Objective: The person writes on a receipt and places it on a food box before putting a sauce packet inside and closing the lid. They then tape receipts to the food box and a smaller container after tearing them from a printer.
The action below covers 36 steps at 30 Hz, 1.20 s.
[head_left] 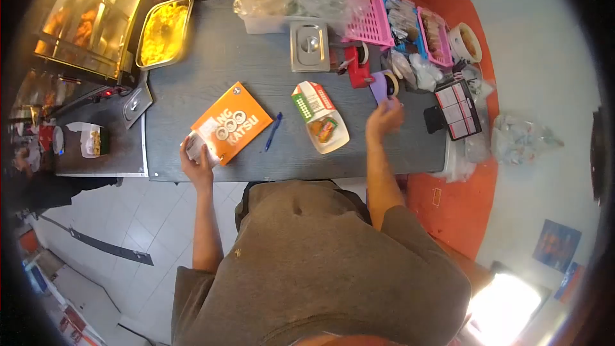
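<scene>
My left hand (197,159) grips the lower left corner of an orange box (246,129) printed with "KATSU", thumb on top. A whitish piece (204,144) lies at that corner, under the thumb. My right hand (385,119) is at the near end of a purple tape dispenser (379,90), its fingers drawn together. Whether tape is between them is too small to tell. A blue pen (273,132) lies just right of the box. Between my hands sits an open paper food carton (341,143) holding fried food and a small sachet.
At the back left are a tray of yellow food (187,9) and a lit warmer (83,32). A lidded metal container (309,46), red tape dispenser (359,70), pink basket (373,25) and black card holder (457,109) stand right. Another person's hand (24,161) shows far left.
</scene>
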Each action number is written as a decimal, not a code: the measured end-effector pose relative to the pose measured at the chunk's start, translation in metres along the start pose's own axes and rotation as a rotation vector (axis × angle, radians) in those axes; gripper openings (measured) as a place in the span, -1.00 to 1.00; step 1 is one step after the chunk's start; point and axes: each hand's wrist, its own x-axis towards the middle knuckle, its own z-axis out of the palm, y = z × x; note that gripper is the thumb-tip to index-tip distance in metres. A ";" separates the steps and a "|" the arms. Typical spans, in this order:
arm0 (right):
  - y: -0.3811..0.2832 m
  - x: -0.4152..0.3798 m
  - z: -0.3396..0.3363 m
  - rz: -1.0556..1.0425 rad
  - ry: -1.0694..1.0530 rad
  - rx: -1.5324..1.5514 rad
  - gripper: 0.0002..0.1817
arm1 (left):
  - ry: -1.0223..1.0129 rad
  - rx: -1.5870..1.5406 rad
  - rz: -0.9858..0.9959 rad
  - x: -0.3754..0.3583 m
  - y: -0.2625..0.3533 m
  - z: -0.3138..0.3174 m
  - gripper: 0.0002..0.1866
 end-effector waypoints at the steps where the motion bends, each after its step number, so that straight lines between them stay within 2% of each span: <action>1: 0.030 0.019 -0.001 0.123 0.014 -0.021 -0.62 | -0.059 -0.083 -0.033 -0.009 0.014 0.005 -0.76; 2: 0.076 0.036 0.007 0.156 -0.145 0.004 -0.61 | -0.119 0.085 0.063 -0.017 0.029 0.014 -0.76; 3: 0.118 0.053 0.022 0.179 -0.317 0.037 -0.60 | -0.141 0.061 -0.028 -0.029 0.020 0.025 -0.74; 4: 0.157 0.076 0.036 0.150 -0.430 0.203 -0.59 | -0.168 -0.046 -0.236 -0.039 0.064 0.040 -0.71; 5: 0.179 0.084 0.051 0.125 -0.549 0.370 -0.58 | -0.127 -0.076 -0.114 -0.053 0.059 0.057 -0.67; 7: 0.130 0.113 0.007 0.487 -0.992 0.402 -0.62 | -0.233 0.023 -0.036 -0.071 0.062 0.072 -0.63; 8: 0.121 0.119 0.003 0.509 -1.060 0.387 -0.67 | -0.271 0.084 0.008 -0.079 0.076 0.082 -0.62; 10: 0.130 0.128 0.013 0.519 -1.143 0.377 -0.71 | -0.285 0.083 -0.024 -0.095 0.080 0.096 -0.60; 12: 0.150 0.129 0.022 0.669 -1.327 0.732 -0.76 | -0.275 0.011 -0.063 -0.105 0.085 0.104 -0.59; 13: 0.157 0.122 0.022 0.665 -1.340 0.733 -0.76 | -0.281 -0.078 -0.094 -0.109 0.087 0.106 -0.59; 15: 0.172 0.109 0.020 0.793 -1.150 1.146 -0.81 | -0.283 -0.066 -0.093 -0.116 0.089 0.105 -0.58; 17: 0.205 0.096 0.024 0.709 -1.166 1.126 -0.85 | -0.287 -0.053 -0.088 -0.119 0.088 0.105 -0.58; 19: 0.232 0.091 0.040 0.636 -1.173 1.104 -0.88 | -0.219 -0.177 -0.196 -0.124 0.081 0.106 -0.58; 21: 0.247 0.091 0.053 -0.001 -0.893 0.194 -0.93 | -0.227 -0.168 -0.204 -0.123 0.086 0.105 -0.57; 23: 0.218 0.091 0.031 -0.006 -0.905 0.082 -0.91 | -0.239 -0.166 -0.207 -0.118 0.090 0.103 -0.56; 25: 0.163 0.092 0.002 -0.023 -0.909 -0.028 -0.88 | -0.250 -0.217 -0.206 -0.111 0.093 0.102 -0.54; 27: 0.100 0.080 -0.030 0.356 -0.985 0.407 -0.78 | -0.247 -0.230 -0.190 -0.105 0.099 0.099 -0.53; 29: 0.028 0.061 -0.058 0.719 -1.217 1.034 -0.77 | -0.261 -0.246 -0.178 -0.099 0.105 0.096 -0.52; 31: -0.045 0.040 -0.077 0.680 -1.555 1.487 -0.76 | -0.274 -0.301 -0.163 -0.092 0.113 0.092 -0.49; 33: -0.100 0.011 -0.078 0.572 -1.721 1.652 -0.77 | -0.295 -0.314 -0.147 -0.084 0.124 0.086 -0.47; 35: -0.153 -0.012 -0.079 0.458 -1.867 1.536 -0.75 | -0.311 -0.322 -0.135 -0.078 0.124 0.081 -0.46; 36: -0.174 -0.026 -0.076 0.471 -1.903 1.480 -0.75 | -0.323 -0.317 -0.104 -0.075 0.122 0.079 -0.42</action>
